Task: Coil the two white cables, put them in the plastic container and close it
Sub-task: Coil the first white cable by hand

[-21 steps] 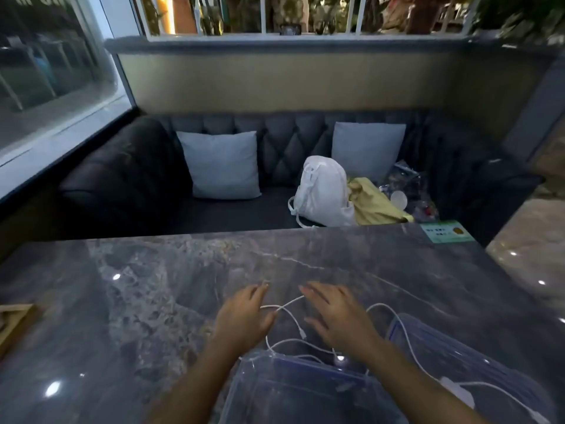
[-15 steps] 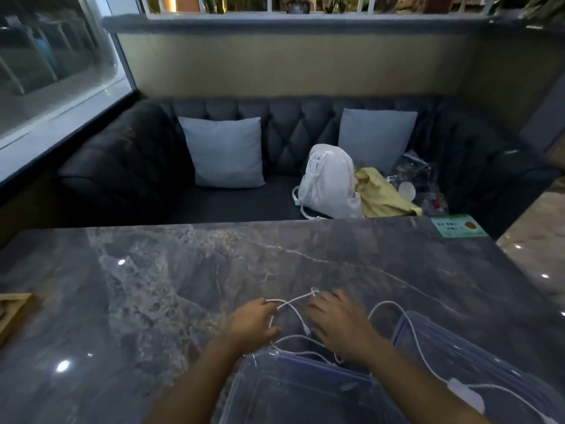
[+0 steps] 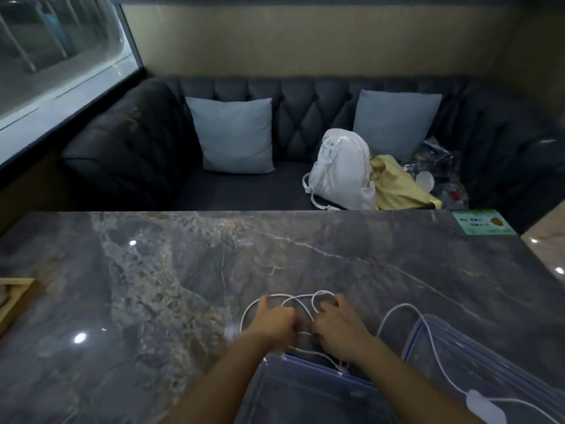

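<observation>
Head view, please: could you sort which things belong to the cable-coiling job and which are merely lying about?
Job:
- white cable held by left hand and right hand
- second white cable with its adapter
- plastic container
- lid

Lying about:
- white backpack
- yellow bag
- two grey cushions
- green card
- wooden tray

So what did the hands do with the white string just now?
Both hands, left and right, went from lying flat on the white cable to closing round it and gathering it into loops. The second cable, container and lid stayed put.
</observation>
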`<action>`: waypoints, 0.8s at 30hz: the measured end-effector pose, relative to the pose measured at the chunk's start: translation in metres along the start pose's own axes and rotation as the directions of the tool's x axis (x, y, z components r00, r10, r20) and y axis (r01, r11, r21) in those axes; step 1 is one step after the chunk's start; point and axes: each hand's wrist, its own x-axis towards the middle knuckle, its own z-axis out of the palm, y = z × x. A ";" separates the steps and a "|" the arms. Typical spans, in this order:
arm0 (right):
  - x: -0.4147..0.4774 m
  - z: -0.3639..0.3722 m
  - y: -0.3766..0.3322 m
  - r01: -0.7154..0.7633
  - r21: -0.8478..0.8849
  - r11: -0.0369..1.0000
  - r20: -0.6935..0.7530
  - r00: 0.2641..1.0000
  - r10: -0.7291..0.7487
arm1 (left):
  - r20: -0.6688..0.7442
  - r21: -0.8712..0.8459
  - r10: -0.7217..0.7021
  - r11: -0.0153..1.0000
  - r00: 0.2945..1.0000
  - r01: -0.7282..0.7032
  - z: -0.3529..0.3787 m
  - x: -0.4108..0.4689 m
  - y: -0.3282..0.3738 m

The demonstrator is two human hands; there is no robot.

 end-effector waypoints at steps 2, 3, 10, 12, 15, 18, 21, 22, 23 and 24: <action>-0.004 -0.002 0.004 -0.070 0.045 0.997 -0.147 0.986 0.075 | -0.168 0.005 0.029 1.000 0.985 -0.028 -0.005 -0.006 0.003; -0.006 -0.005 0.006 -0.112 0.119 0.987 -0.191 0.972 0.134 | -0.253 -0.011 0.048 0.999 0.966 -0.053 -0.008 -0.009 0.004; -0.015 -0.045 0.027 -0.082 0.490 0.868 -0.392 0.869 0.304 | -0.473 -0.375 -0.001 0.905 0.881 -0.200 -0.060 -0.036 0.021; -0.018 -0.067 0.030 -0.026 0.669 0.743 -0.357 0.865 0.352 | -0.519 -0.470 -0.010 0.839 0.855 -0.275 -0.079 -0.043 0.027; -0.025 -0.094 0.029 0.032 0.772 0.635 -0.390 0.812 0.434 | -0.527 -0.614 -0.029 0.704 0.849 -0.357 -0.110 -0.054 0.036; -0.031 -0.115 0.026 0.096 0.844 0.528 -0.405 0.759 0.510 | -0.466 -0.825 -0.112 0.413 0.878 -0.385 -0.132 -0.067 0.048; -0.039 -0.131 0.021 0.147 0.874 0.463 -0.427 0.688 0.586 | -0.404 -0.914 -0.155 0.107 0.902 -0.391 -0.151 -0.078 0.056; -0.042 -0.136 0.019 0.162 0.875 0.457 -0.432 0.687 0.584 | -0.396 -0.918 -0.148 0.043 0.906 -0.394 -0.157 -0.082 0.058; -0.044 -0.141 0.017 0.171 0.881 0.440 -0.423 0.702 0.574 | -0.391 -0.919 -0.127 -0.003 0.912 -0.394 -0.163 -0.086 0.060; -0.046 -0.146 0.016 0.177 0.897 0.406 -0.398 0.724 0.563 | -0.387 -0.920 -0.097 -0.030 0.917 -0.392 -0.168 -0.089 0.062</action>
